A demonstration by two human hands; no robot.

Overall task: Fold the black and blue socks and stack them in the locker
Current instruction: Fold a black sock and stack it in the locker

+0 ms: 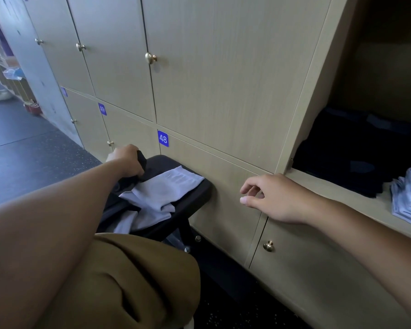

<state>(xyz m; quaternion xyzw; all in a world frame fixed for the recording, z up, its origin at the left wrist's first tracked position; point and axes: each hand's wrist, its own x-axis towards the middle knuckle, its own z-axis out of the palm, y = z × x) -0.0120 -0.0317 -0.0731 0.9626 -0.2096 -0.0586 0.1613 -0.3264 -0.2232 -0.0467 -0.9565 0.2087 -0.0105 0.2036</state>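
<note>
On a black stool (199,186) beside the lockers lie loose pale blue socks (161,191) and black socks (124,203). My left hand (126,160) grips a black sock (141,160) at the stool's far left edge. Between the stool and the open locker (342,188) at the right, my right hand (271,198) hovers in front of the locker doors with fingers loosely spread and nothing in it. Inside that locker sit a stack of black socks (349,157) and, to its right, a stack of pale blue socks (408,198).
Closed wooden locker doors with brass knobs (150,58) fill the wall ahead; blue number tags read 48 (163,138) and 49 (101,109). My knee in brown trousers (140,276) is below the stool. Dark floor (22,143) stretches away to the left.
</note>
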